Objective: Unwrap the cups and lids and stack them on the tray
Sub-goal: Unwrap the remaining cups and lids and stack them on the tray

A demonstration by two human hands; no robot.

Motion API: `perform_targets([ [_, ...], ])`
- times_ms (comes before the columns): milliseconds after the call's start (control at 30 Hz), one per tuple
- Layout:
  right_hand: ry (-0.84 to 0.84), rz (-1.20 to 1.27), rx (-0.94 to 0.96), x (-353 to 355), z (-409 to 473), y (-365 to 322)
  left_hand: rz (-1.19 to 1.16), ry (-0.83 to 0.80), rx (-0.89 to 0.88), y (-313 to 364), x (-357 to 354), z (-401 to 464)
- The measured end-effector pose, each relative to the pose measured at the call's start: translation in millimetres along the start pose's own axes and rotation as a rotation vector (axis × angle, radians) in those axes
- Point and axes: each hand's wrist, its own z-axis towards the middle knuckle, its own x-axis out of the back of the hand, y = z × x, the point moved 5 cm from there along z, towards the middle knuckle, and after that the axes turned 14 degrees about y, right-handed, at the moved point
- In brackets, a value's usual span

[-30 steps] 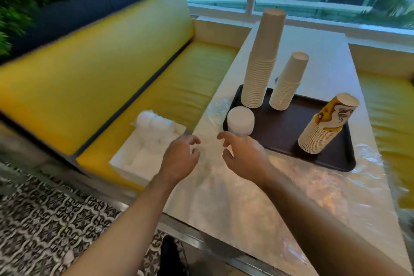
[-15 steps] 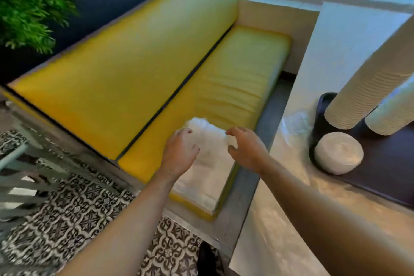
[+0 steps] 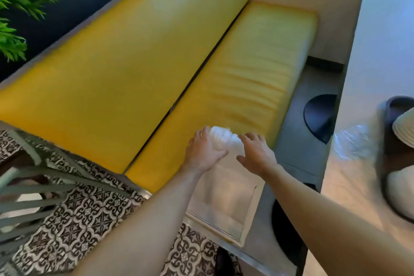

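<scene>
Greenery (image 3: 13,11) hung at the far left, above a dark wall, and patterned floor tiles (image 3: 74,215) ran along the near left beside some pale green slats (image 3: 24,188). Right of those stood the yellow bench (image 3: 244,78), its backrest leaning away and its seat cushion creased. On the near end of that seat lay a shallow white box (image 3: 224,206), and at its far end sat the wrapped bundle (image 3: 221,138), white and crinkly in clear plastic; whether it held cups or lids I could not tell through the blur.

My left hand (image 3: 205,151) lay on the left side of that bundle, palm down, fingers fairly straight and reaching over its far edge, touching it rather than curled round it. My right hand (image 3: 255,153) hovered just right of the bundle, fingers spread and loosely bent, thumb pointing toward the other hand; it looked close to the wrap, but I could not tell if it touched, and it gripped nothing.

Further right stood the pale table (image 3: 380,56), with loose clear wrap (image 3: 351,141) lying on it. At the right edge showed the dark tray (image 3: 391,110), bearing part of a ribbed cup stack (image 3: 405,130) and, nearer, a white lid stack (image 3: 401,192).
</scene>
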Motion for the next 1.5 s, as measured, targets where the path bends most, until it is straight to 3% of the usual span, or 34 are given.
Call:
perform_targets([
  [333, 0.012, -0.064, 0.007, -15, 14, -2, -0.026, -0.039, 0.076, 2, -35, 22],
  [533, 0.029, -0.051, -0.012, -20, 16, 3, -0.11, 0.056, 0.038, 2, -28, 24],
  [833, 0.078, -0.072, 0.032, -9, 16, -2, -0.36, 0.163, 0.177, -17, 15, 6],
  [900, 0.146, 0.023, 0.026, 3, 14, -4, -0.436, 0.183, 0.166, -16, 29, -2],
  [967, 0.193, 0.273, -0.029, 21, 10, -7, -0.523, 0.182, 0.157, -13, 41, -10],
  [1100, -0.028, 1.001, -0.276, 45, -12, -11, -0.727, 0.197, 0.249, -5, 55, -34],
  [1167, -0.134, 1.187, -0.329, 53, -32, -16, -0.897, 0.153, 0.329, 3, 55, -50],
  [1300, -0.192, 1.386, -0.266, 75, -67, -22, -1.119, 0.021, 0.344, 31, 51, -73],
  [1400, -0.023, 1.42, -0.228, 103, -84, -14, -1.195, -0.057, 0.319, 52, 56, -85],
  [1500, 0.216, 1.302, -0.173, 126, -102, 2, -1.145, -0.104, 0.362, 68, 61, -97],
])
